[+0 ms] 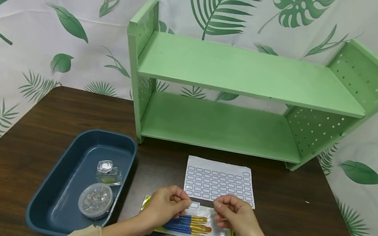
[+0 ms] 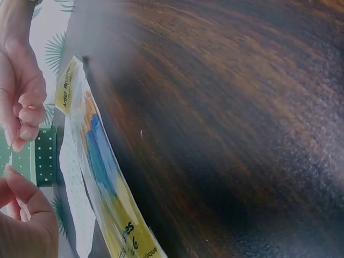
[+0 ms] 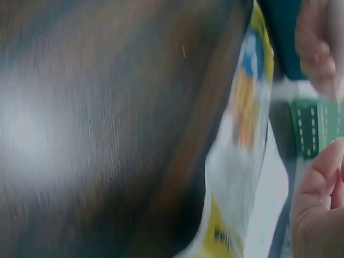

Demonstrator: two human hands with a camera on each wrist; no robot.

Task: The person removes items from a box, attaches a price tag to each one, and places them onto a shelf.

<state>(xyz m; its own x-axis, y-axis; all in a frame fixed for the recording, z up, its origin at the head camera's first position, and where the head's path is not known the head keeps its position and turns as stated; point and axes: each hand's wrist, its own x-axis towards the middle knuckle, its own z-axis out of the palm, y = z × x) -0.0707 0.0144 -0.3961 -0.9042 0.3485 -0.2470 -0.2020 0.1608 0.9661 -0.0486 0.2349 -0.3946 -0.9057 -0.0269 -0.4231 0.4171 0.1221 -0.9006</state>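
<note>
A flat pack of blue-handled paintbrushes in clear and yellow wrapping lies on the dark wooden table at the near edge. Both hands hover just above it. My left hand pinches a small white label between thumb and fingertips. A short gap away, my right hand has its fingers curled and its fingertips pressed together, with nothing plainly in them. A white sheet of blue-edged labels lies just beyond the hands. The wrist views are blurred and show the brush pack.
A dark blue tray at the left holds a small glass bottle and a round clear lidded tub. A green two-level shelf stands at the back of the table. Leaf-print cloth hangs behind.
</note>
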